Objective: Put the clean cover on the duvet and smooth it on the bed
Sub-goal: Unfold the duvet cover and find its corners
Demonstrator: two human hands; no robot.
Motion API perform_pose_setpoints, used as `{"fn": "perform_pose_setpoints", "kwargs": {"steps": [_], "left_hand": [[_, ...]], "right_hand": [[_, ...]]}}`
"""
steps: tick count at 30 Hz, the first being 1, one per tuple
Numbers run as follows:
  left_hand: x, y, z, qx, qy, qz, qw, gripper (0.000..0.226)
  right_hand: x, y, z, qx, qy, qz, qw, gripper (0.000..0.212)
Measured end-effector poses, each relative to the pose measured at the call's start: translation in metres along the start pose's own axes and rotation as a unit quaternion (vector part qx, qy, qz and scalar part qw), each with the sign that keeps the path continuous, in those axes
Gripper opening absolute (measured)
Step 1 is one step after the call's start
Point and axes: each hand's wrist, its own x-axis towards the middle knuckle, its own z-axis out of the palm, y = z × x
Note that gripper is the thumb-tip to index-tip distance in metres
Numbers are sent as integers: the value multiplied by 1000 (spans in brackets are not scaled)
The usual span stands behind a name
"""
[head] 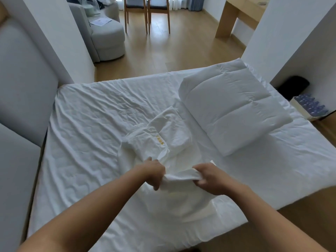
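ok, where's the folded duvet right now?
In the head view the folded duvet lies on the bed, upper right, beyond the right hand and just right of the partly folded cover that both hands grip.

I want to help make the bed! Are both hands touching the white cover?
Touching. In the head view the left hand and right hand each pinch a bunched edge of the cover, with cloth pulled between them.
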Motion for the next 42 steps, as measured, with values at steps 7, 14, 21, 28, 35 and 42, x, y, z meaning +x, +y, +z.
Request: {"fn": "perform_pose_setpoints", "kwargs": {"steps": [7, 14, 21, 28, 35, 42], "left_hand": [[2, -32, 18, -56, 204, 58, 976, 18], [-17, 1, -15, -90, 260, 39, 961, 29], [-36, -40, -5, -150, 109, -35, 982, 45], [-40, -90, 40, -10, 29, -104, 994, 42], [-45, -108, 14, -219, 306, -114, 919, 6], [-51, -81, -60, -357, 553, -233, 716, 28]], "right_hand": [[-12, 17, -34, 190, -152, 102, 965, 12], [52, -35, -13, 140, -230, 38, 962, 97], [74, -62, 36, 23, -96, -25, 995, 19], [71, -58, 10, 85, -63, -38, 994, 17], [55, -50, -18, 68, -104, 42, 991, 28], [64, -105, -27, 329, -90, 76, 937, 15]]}}
